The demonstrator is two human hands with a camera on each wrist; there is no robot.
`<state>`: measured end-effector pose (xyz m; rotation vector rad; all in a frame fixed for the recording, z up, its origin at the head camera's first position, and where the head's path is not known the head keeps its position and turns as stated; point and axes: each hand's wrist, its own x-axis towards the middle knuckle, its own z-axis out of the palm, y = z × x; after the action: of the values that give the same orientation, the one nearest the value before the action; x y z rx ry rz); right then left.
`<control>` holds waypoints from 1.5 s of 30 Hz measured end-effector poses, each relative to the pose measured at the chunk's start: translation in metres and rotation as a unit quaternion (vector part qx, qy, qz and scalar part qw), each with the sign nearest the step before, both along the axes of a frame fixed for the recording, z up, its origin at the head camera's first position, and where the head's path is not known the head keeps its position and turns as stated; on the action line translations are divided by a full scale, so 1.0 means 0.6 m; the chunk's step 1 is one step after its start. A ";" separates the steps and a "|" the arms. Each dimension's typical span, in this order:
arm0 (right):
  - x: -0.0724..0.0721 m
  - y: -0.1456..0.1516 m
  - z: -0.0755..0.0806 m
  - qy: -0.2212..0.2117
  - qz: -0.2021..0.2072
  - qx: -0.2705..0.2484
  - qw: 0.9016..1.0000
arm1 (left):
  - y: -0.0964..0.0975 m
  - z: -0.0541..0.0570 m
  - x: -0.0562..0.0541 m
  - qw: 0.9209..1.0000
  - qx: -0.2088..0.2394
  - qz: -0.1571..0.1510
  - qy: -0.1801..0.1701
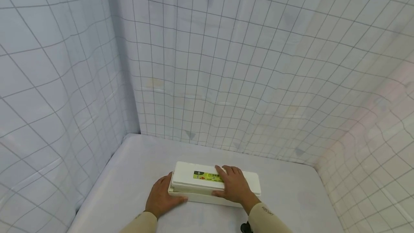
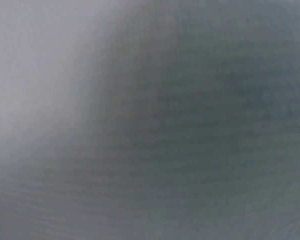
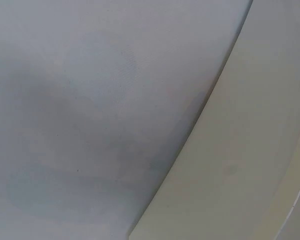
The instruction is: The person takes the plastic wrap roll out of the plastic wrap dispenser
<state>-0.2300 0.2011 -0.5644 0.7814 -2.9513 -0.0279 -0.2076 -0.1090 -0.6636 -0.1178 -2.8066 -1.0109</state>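
Observation:
A long white plastic box [image 1: 210,198] lies on the white-covered table, its lid [image 1: 184,168] carrying a yellow-green label [image 1: 203,176]. The lid sits a little askew, with a gap showing at the left end. My left hand [image 1: 161,196] grips the box's left end, thumb along the front side. On top of the lid lies my right hand [image 1: 236,186], its fingers over the upper face and its thumb at the front edge. In the right wrist view the box's cream side wall [image 3: 230,140] stands close to the camera. The left wrist view is too blurred to tell anything.
The table [image 1: 284,190] has a white cover. White grid-patterned curtains [image 1: 207,64] hang behind it and on both sides. A small black object [image 1: 245,228] shows beside the right sleeve [image 1: 266,220] at the bottom edge.

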 end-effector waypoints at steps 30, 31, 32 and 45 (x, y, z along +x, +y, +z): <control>-0.004 0.069 0.019 0.001 -0.076 -0.019 0.997 | -0.002 -0.010 0.003 0.998 -0.005 0.003 0.056; -0.004 0.073 0.020 0.002 -0.080 -0.020 0.997 | -0.001 -0.010 0.003 0.998 -0.006 0.003 0.061; -0.004 0.077 0.019 0.003 -0.083 -0.021 0.996 | -0.001 -0.010 0.003 0.998 -0.006 0.003 0.063; 0.006 0.116 0.017 -0.010 -0.138 -0.045 0.989 | -0.002 -0.006 0.004 0.999 -0.005 0.003 0.033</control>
<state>-0.2263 0.2706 -0.5544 0.3585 -3.0302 0.0957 -0.2055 -0.1102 -0.6671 -0.1412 -2.7501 -0.9744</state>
